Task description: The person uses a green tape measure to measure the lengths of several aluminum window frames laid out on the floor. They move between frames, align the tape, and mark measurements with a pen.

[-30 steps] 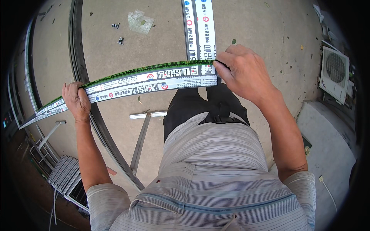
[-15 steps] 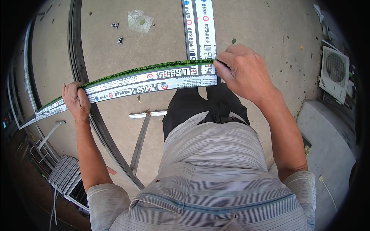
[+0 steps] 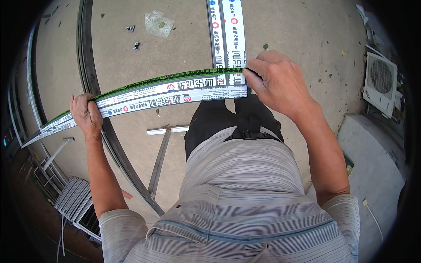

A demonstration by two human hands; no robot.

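A green tape measure blade point(image 3: 162, 78) runs along the top of an aluminium profile frame point(image 3: 149, 102) covered in white printed film. At the frame's right corner, my right hand point(image 3: 280, 83) is closed, pinching the end of the blade between thumb and fingers. Farther left, my left hand point(image 3: 86, 115) is closed over the blade and the profile, its thumb lying along the near side. The blade continues past it toward the far left end. Two film-covered uprights point(image 3: 234, 35) extend away from me at the right corner. The tape's case cannot be made out.
Dark long rails point(image 3: 86, 44) cross beneath the frame at left. A metal stand point(image 3: 162, 153) is below it. Small black fittings point(image 3: 137, 46) and a clear plastic bag point(image 3: 159, 24) lie on the floor. Stacked slatted metal point(image 3: 79, 201) sits lower left, an air-conditioner unit point(image 3: 380, 83) at right.
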